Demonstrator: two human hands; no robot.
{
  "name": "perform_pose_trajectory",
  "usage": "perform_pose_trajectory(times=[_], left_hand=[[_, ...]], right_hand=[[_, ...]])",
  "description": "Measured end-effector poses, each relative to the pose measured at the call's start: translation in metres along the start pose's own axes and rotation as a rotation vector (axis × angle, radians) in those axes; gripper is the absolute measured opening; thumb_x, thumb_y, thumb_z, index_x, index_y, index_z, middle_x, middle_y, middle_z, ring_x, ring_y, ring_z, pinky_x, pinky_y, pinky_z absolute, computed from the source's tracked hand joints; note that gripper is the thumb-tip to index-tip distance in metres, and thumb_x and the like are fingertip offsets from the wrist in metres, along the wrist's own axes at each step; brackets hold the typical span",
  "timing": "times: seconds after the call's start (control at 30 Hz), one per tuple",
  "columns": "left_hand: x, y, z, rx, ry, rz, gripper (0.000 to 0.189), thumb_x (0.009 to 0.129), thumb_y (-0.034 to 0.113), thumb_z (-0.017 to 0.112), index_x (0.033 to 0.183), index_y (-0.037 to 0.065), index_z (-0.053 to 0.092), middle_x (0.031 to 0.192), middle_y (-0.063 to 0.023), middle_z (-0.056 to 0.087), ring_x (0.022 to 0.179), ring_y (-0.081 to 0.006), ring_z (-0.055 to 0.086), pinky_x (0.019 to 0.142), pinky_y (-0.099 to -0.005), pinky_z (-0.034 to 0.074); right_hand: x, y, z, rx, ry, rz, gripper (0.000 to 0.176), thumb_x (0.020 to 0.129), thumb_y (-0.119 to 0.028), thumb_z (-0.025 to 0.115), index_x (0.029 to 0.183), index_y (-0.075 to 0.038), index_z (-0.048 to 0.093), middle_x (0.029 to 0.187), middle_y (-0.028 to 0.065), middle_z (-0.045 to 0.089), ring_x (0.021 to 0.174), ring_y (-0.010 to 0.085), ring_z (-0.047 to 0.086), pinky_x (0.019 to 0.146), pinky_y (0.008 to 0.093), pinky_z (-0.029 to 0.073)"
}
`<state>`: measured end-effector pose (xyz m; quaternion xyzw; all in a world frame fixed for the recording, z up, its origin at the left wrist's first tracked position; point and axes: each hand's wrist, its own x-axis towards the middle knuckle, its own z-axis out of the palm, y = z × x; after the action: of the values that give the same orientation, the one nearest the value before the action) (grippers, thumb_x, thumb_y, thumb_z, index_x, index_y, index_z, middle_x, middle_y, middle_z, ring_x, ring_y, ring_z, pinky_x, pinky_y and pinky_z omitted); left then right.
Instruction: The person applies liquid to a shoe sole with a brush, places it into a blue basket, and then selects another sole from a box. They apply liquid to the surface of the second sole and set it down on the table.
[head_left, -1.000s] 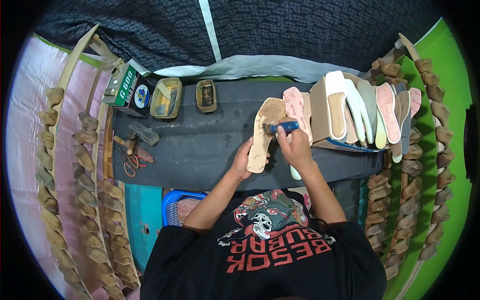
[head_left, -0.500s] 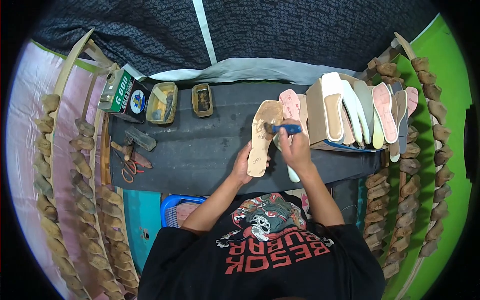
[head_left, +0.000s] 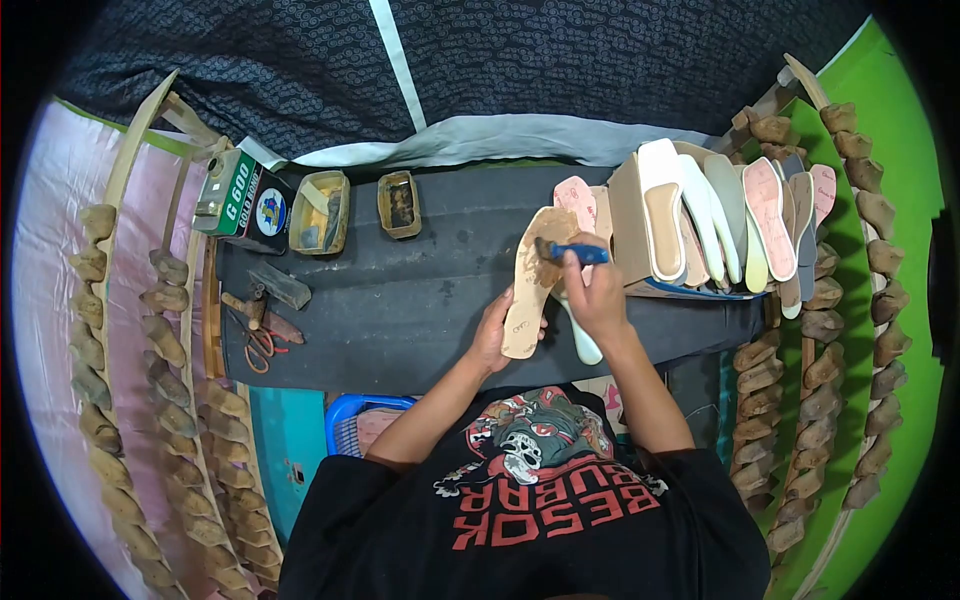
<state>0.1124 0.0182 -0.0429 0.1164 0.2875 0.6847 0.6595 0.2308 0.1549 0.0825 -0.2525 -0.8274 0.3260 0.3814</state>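
A tan insole [head_left: 526, 312] is held up over the bench by my left hand [head_left: 495, 330], whose fingers wrap its lower edge with the thumb at the side. Its upper half carries a wet brown smear. My right hand [head_left: 598, 300] grips a blue-handled brush [head_left: 578, 254], and the bristles touch the smeared area. Behind the insole, a pink insole [head_left: 574, 196] and a pale one [head_left: 584, 342] lie partly covered on the bench.
A cardboard box [head_left: 628, 215] packed with several insoles stands at right. At back left are a G 600 glue can [head_left: 240, 200] and two grimy tubs [head_left: 321, 212]. A hammer [head_left: 257, 308] and scissors [head_left: 260, 352] lie below. Racks of wooden shoe lasts [head_left: 770, 380] flank both sides.
The insole has tilted and shifted slightly right in my left hand. My right hand has moved the brush a little across its upper part, and the smear has spread there.
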Motion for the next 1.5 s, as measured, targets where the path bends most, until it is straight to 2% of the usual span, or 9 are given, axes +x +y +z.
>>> perform_pose_trajectory(times=[0.03,0.07,0.13,0.37,0.6,0.73,1.07,1.33,1.5], left_hand=[[-0.001,0.001,0.005,0.013,0.034,0.021,0.054,0.108,0.051,0.040,0.144,0.011,0.049,0.116,-0.0097,0.068,0.095,-0.0198,0.070,0.080,-0.0353,0.060],[-0.001,0.003,0.010,0.025,0.068,0.044,0.055,0.108,0.051,0.040,0.148,0.013,0.046,0.120,-0.0086,0.066,0.097,-0.0193,0.069,0.080,-0.0350,0.060],[-0.002,0.013,0.017,0.053,0.081,0.060,0.060,0.108,0.049,0.041,0.160,0.021,0.031,0.131,-0.0045,0.060,0.102,-0.0177,0.067,0.079,-0.0350,0.059],[-0.004,0.015,0.023,0.031,0.049,0.097,0.064,0.109,0.041,0.044,0.165,0.018,0.023,0.125,-0.0093,0.059,0.087,-0.0207,0.066,0.073,-0.0348,0.059],[-0.006,0.018,0.024,0.056,0.025,0.102,0.063,0.110,0.041,0.043,0.165,0.018,0.021,0.125,-0.0087,0.060,0.089,-0.0201,0.067,0.076,-0.0358,0.060],[-0.007,0.022,0.028,0.083,0.095,0.157,0.063,0.110,0.042,0.043,0.165,0.018,0.022,0.126,-0.0084,0.062,0.091,-0.0198,0.068,0.076,-0.0353,0.061],[-0.007,0.018,0.037,0.075,0.036,0.129,0.061,0.111,0.041,0.040,0.165,0.020,0.020,0.134,-0.0090,0.058,0.091,-0.0201,0.067,0.076,-0.0354,0.061],[-0.007,0.019,0.038,0.069,0.038,0.117,0.062,0.111,0.041,0.041,0.165,0.019,0.021,0.130,-0.0092,0.059,0.090,-0.0200,0.067,0.075,-0.0354,0.062],[-0.008,0.014,0.040,0.064,-0.019,0.113,0.061,0.111,0.039,0.041,0.164,0.017,0.023,0.128,-0.0095,0.060,0.088,-0.0198,0.067,0.074,-0.0353,0.061]], right_hand=[[-0.003,-0.007,0.005,-0.011,-0.032,-0.029,0.016,0.099,-0.006,0.060,0.112,0.005,0.057,0.102,0.0191,0.067,0.086,0.0341,0.068,0.077,0.0415,0.053],[-0.007,-0.014,0.011,0.017,0.000,-0.064,0.019,0.098,-0.005,0.063,0.114,0.002,0.057,0.092,0.0204,0.068,0.078,0.0358,0.070,0.070,0.0417,0.055],[-0.013,-0.012,0.022,0.050,-0.017,-0.106,0.019,0.097,-0.003,0.063,0.114,0.002,0.057,0.096,0.0209,0.068,0.080,0.0353,0.070,0.071,0.0417,0.055],[0.009,-0.004,0.012,0.040,0.049,-0.035,0.017,0.101,-0.006,0.059,0.113,0.005,0.057,0.100,0.0191,0.066,0.082,0.0310,0.067,0.076,0.0389,0.053],[0.001,-0.008,0.017,0.005,-0.028,0.021,0.018,0.099,-0.003,0.060,0.114,0.005,0.057,0.100,0.0209,0.066,0.084,0.0365,0.069,0.076,0.0417,0.055],[-0.014,-0.021,0.022,0.032,0.004,-0.072,0.017,0.098,-0.002,0.062,0.112,0.005,0.058,0.099,0.0198,0.067,0.085,0.0369,0.069,0.076,0.0420,0.055],[0.002,0.002,0.015,0.046,0.102,-0.025,0.014,0.101,-0.004,0.059,0.111,0.005,0.057,0.098,0.0156,0.066,0.081,0.0244,0.068,0.071,0.0367,0.053],[-0.001,-0.013,0.011,-0.017,0.058,-0.171,0.016,0.100,-0.006,0.061,0.112,0.004,0.059,0.099,0.0190,0.067,0.086,0.0313,0.069,0.076,0.0403,0.054],[0.009,-0.005,0.006,-0.004,0.110,-0.067,0.019,0.100,-0.006,0.060,0.115,0.005,0.057,0.100,0.0190,0.067,0.086,0.0310,0.070,0.075,0.0393,0.054]])
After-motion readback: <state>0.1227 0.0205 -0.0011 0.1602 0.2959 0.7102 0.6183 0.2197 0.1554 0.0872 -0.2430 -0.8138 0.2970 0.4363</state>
